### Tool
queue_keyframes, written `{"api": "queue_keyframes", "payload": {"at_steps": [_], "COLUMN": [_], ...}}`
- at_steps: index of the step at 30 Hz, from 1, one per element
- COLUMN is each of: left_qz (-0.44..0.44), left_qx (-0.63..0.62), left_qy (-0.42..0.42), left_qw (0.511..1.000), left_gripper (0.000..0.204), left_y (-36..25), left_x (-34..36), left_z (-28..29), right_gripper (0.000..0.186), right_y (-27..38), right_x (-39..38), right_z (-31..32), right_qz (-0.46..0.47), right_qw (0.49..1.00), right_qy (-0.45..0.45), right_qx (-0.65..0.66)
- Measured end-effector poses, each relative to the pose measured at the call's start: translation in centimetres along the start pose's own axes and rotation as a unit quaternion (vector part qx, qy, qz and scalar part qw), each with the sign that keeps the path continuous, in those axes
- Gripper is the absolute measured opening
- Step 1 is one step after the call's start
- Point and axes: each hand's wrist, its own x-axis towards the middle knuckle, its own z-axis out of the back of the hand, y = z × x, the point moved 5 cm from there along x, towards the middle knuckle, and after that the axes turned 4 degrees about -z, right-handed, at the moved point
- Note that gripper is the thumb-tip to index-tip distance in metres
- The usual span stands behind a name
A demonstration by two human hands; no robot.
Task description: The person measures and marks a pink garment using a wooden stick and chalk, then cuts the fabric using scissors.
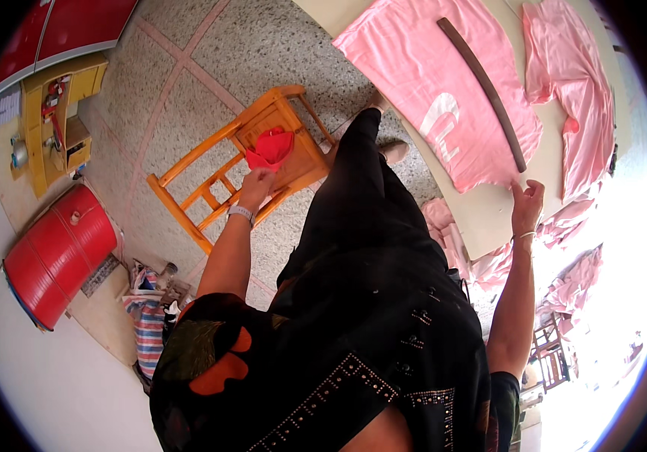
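My left hand (257,187) is over the wooden chair at left, its fingers bent together. Their tips meet the lower edge of a bright red cloth item (272,148), perhaps a cap; a grip on it cannot be made out. At the table's near edge my right hand (527,206) has its thumb and fingers apart. It is beside the lower end of a pink shirt (406,56), which lies flat with a white print. Across the shirt runs a long dark strip (482,83), like a ruler, its near end just above my right fingers.
The orange-brown chair (227,130) stands on the speckled floor (161,128). Another pink garment (576,113) lies on the pale table (482,218), with pink piles beyond its right edge. A red drum (64,252), striped bag (146,328) and yellow wooden desk (37,143) stand at left.
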Motion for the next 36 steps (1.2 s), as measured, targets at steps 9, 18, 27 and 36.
{"api": "queue_keyframes", "payload": {"at_steps": [9, 18, 27, 36], "left_qz": [0.048, -0.019, -0.181, 0.019], "left_qx": [0.124, 0.311, 0.417, 0.157], "left_qy": [0.067, 0.048, 0.108, 0.154], "left_qw": [0.989, 0.949, 0.884, 0.975], "left_gripper": [0.026, 0.045, 0.039, 0.038], "left_y": [7.4, 5.1, 13.4, 2.5], "left_x": [3.1, 12.5, 20.2, 10.6], "left_z": [-3.8, -7.9, -10.0, -9.2], "right_gripper": [0.041, 0.03, 0.033, 0.039], "right_y": [-0.5, -0.2, -2.2, 1.8], "right_x": [-1.2, -2.1, -2.2, -1.6], "right_z": [0.1, 0.3, 0.6, 2.0], "right_qz": [0.009, -0.018, -0.067, -0.055], "right_qw": [0.999, 1.0, 0.994, 0.998], "right_qy": [0.01, 0.013, 0.041, 0.028], "right_qx": [0.029, -0.006, 0.078, -0.002]}}
